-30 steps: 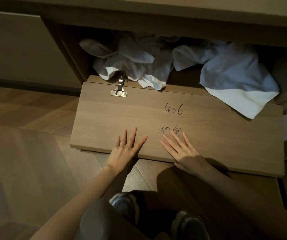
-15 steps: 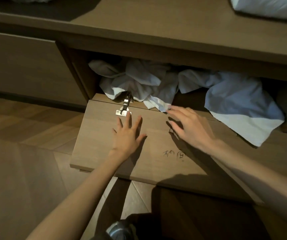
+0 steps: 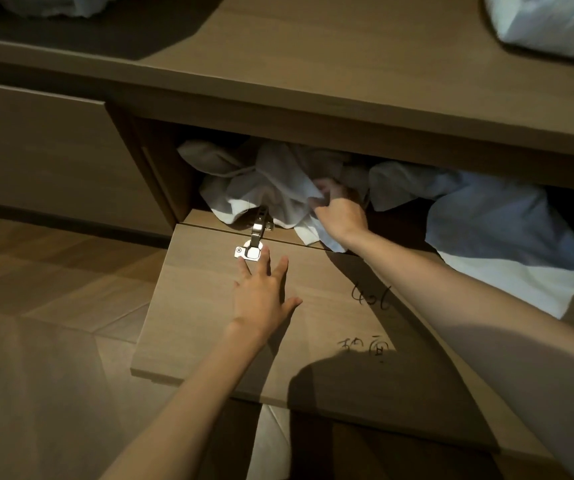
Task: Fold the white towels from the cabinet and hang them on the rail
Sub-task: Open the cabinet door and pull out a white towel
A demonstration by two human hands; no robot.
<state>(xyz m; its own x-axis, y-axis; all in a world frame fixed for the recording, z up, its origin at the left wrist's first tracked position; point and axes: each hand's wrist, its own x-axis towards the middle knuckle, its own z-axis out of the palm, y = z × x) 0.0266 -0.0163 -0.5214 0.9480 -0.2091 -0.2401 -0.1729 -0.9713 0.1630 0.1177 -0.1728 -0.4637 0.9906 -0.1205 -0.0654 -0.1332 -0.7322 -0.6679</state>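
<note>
A crumpled white towel lies in the left part of the open low cabinet. My right hand reaches into the cabinet and grips a fold of this towel at its right side. A second white cloth spills out of the cabinet on the right, over the flap. My left hand rests flat with fingers spread on the lowered cabinet door, just below the metal hinge. No rail is in view.
The wooden door lies folded down over the floor and bears handwritten marks. A shut cabinet front stands at the left. On the cabinet top lie a white bundle at the right and pale cloth at the far left.
Both hands moved forward from the near edge of the door. My right hand went into the cabinet and took hold of the towel. The camera moved closer.
</note>
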